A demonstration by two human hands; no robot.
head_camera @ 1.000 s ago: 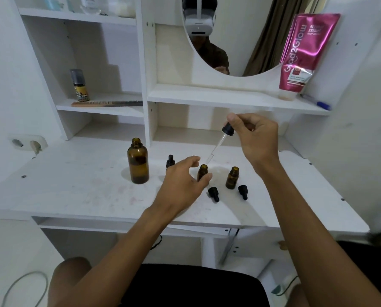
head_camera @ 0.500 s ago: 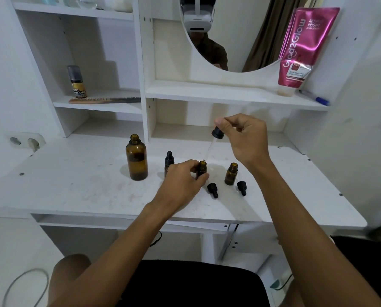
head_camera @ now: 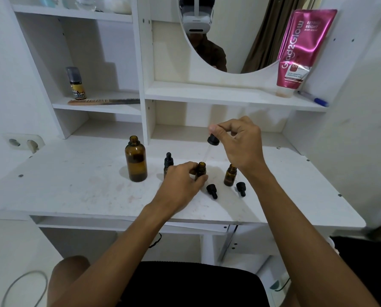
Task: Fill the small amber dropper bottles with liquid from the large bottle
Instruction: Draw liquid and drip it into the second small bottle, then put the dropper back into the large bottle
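Standing uncapped on the white surface, the large amber bottle shows dark liquid low in its body (its neck is bare). Right of it, the left hand is closed around a small open dropper bottle. The right hand pinches a black-bulbed dropper above, its glass tube slanting down to that bottle's mouth. A capped small bottle stands behind the left hand; another open one stands right, with two loose black caps nearby.
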